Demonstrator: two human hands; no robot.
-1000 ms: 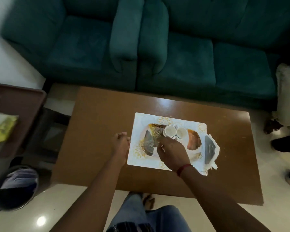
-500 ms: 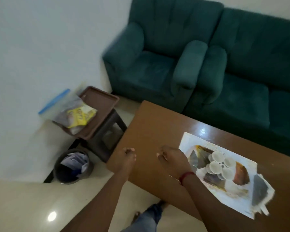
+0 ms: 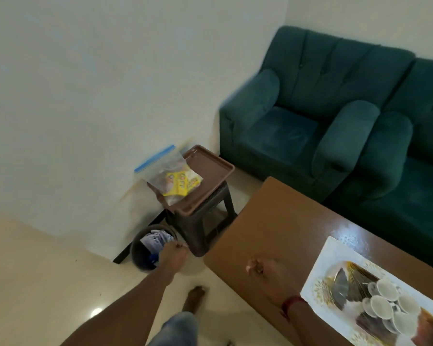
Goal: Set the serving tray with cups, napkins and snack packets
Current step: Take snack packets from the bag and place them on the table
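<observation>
a home living room: green sofas (image 3: pixel 335 126) along a plain white wall (image 3: pixel 98 83), a brown coffee table (image 3: pixel 273 221) on a pale tiled floor (image 3: pixel 35 283), a stool (image 3: pixel 205 221) and a bin (image 3: pixel 145 250) nearby.
</observation>
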